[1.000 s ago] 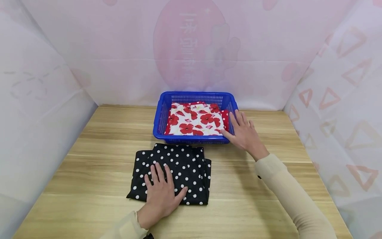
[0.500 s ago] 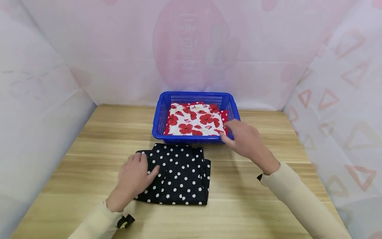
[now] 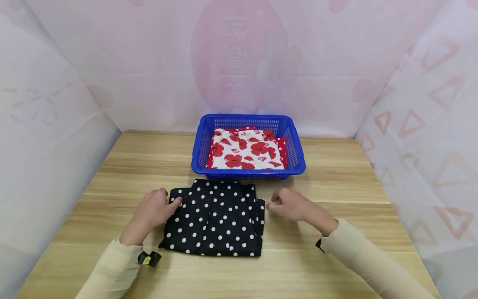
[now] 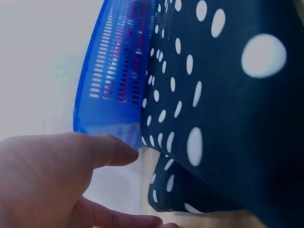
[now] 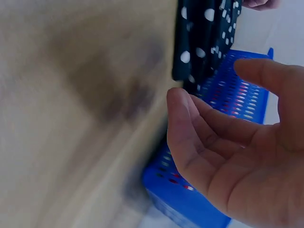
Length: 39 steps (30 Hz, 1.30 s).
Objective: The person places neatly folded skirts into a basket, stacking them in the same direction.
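A folded black cloth with white polka dots [image 3: 214, 224] lies flat on the table in front of the basket. At its upper left edge is my left hand [image 3: 151, 209]; in the left wrist view the thumb [image 4: 116, 151] and fingers are spread apart, with nothing between them. My right hand [image 3: 293, 204] hovers just off the cloth's right edge. Its fingers [image 5: 183, 123] are bent and the thumb stands apart from them, holding nothing. Behind the cloth, a blue plastic basket [image 3: 248, 173] contains folded fabric with red flowers on white [image 3: 242, 151], on top of red dotted fabric [image 3: 281, 147].
The wood-grain tabletop [image 3: 328, 265] extends to both sides of the cloth. A pale pink patterned backdrop [image 3: 149, 83] rises behind the basket, with similar white panels at left and right. A small black item [image 3: 149, 258] hangs at the left sleeve.
My left hand has lifted off the cloth's middle and moved to its left edge. The right hand has left the basket's right rim and come nearer, beside the cloth's right edge.
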{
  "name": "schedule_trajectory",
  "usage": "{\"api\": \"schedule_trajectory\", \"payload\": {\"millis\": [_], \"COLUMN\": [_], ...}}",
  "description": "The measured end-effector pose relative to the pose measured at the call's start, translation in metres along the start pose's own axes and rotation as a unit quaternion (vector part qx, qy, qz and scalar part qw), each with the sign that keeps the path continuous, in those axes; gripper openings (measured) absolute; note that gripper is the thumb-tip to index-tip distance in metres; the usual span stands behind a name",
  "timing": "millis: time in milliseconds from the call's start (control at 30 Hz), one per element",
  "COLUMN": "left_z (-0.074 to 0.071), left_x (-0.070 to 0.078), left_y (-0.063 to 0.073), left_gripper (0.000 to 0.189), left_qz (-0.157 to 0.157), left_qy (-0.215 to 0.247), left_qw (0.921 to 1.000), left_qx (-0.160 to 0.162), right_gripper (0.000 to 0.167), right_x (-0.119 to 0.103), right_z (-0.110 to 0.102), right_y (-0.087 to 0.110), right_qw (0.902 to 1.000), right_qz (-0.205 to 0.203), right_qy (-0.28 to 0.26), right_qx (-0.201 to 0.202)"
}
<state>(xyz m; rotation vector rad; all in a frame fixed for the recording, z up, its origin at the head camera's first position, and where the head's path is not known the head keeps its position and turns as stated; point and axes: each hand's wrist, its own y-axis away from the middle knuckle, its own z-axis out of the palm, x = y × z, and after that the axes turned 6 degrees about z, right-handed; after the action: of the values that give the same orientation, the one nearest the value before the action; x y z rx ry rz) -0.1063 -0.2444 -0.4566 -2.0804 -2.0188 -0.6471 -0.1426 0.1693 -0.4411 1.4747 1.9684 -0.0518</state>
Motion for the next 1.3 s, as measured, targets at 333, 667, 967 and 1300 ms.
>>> {"api": "schedule_trajectory", "payload": {"millis": [333, 667, 967, 1300], "left_z": [0.001, 0.003, 0.006, 0.008], "left_x": [-0.007, -0.015, -0.019, -0.020], "left_y": [-0.012, -0.018, -0.017, -0.011], "left_gripper": [0.050, 0.040, 0.045, 0.045], "left_qz": [-0.024, -0.048, -0.032, -0.042], "left_qy": [0.070, 0.156, 0.225, 0.282], "left_qw": [0.9968, 0.9850, 0.9717, 0.9534], "left_qx": [-0.030, -0.056, -0.065, -0.098], "right_gripper": [0.033, 0.024, 0.026, 0.029], "right_x": [0.001, -0.002, 0.003, -0.009], "right_z": [0.026, 0.028, 0.026, 0.028], "right_y": [-0.017, -0.031, -0.033, -0.022], "right_qw": [0.9938, 0.9846, 0.9569, 0.9561], "right_qz": [0.063, 0.086, 0.123, 0.104], "right_qy": [-0.090, -0.152, -0.255, -0.252], "right_qx": [0.018, 0.009, -0.067, -0.107]}}
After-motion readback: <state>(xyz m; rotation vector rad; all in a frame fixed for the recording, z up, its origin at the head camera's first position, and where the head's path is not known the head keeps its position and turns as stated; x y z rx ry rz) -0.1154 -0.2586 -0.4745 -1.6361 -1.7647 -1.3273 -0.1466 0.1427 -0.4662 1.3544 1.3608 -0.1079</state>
